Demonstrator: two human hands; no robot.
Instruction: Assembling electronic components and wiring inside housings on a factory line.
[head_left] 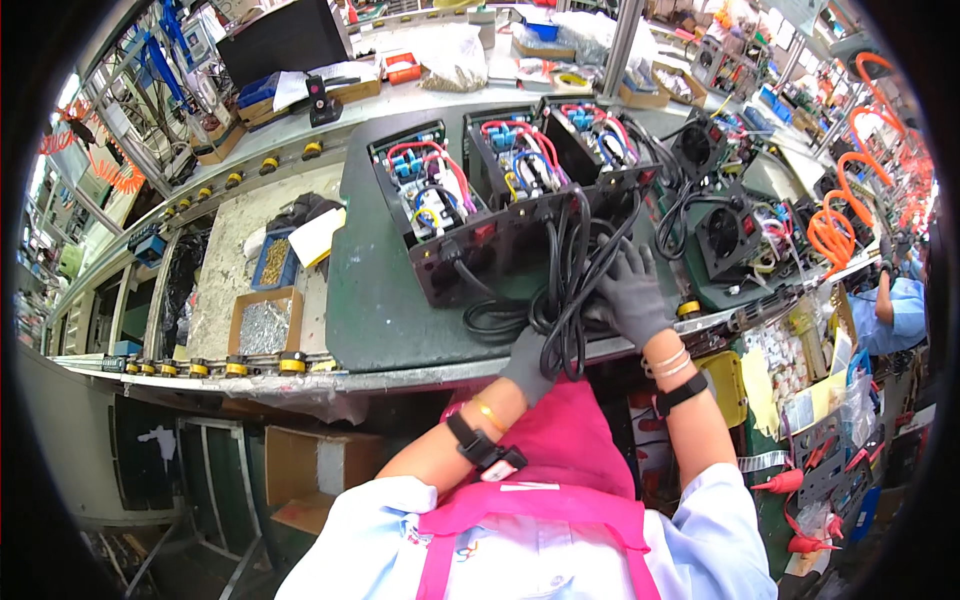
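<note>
A bundle of black power cables hangs looped over the front edge of a dark green board. My left hand, in a grey glove, holds the bundle's lower loops; its fingers are partly hidden behind them. My right hand, gloved in grey too, curls its fingers around the cables from the right side. Behind the bundle stand three open-topped black power units in a row, with blue parts and red, blue and yellow wires inside. One cable runs to a plug on the front panel of the left unit.
More black units with round fans and coiled cables sit at the right. To the left are a blue bin of brass-coloured screws and a cardboard box of silver screws. Orange coiled hoses hang at right, near another person's sleeve.
</note>
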